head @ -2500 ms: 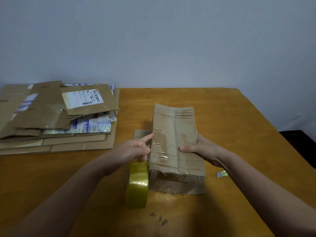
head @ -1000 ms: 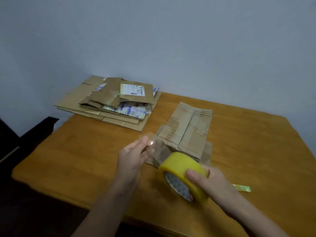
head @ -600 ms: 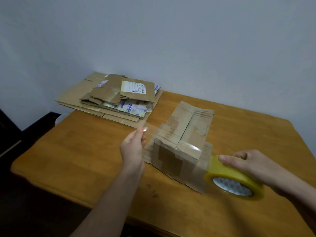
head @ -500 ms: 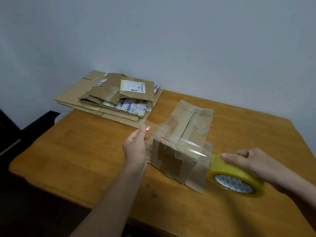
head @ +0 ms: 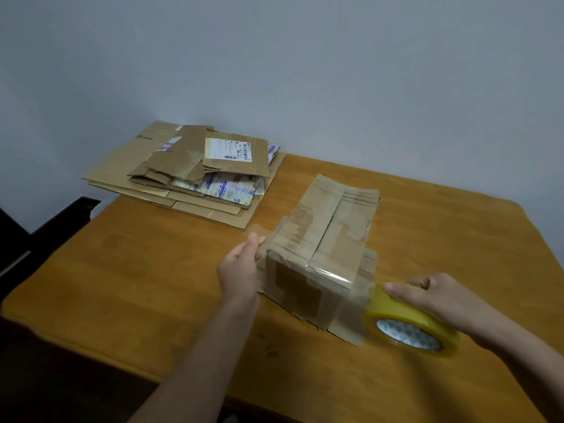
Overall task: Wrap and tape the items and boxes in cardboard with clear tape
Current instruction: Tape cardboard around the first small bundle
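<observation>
Left hand (head: 239, 271) pinches the clear tape strip's end (head: 259, 236) beside the brown cardboard-wrapped parcel (head: 323, 254); right hand (head: 439, 296) grips the yellow tape roll (head: 410, 325), lower right.

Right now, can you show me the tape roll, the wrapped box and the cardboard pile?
tape roll (head: 406, 311): head view, yellow outer band.
wrapped box (head: 329, 222): head view, taped top face.
cardboard pile (head: 183, 154): head view, top brown flap.

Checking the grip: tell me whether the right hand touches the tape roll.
Touching. The head view shows the right hand curled over the tape roll, a finger pressed on its yellow band.
</observation>
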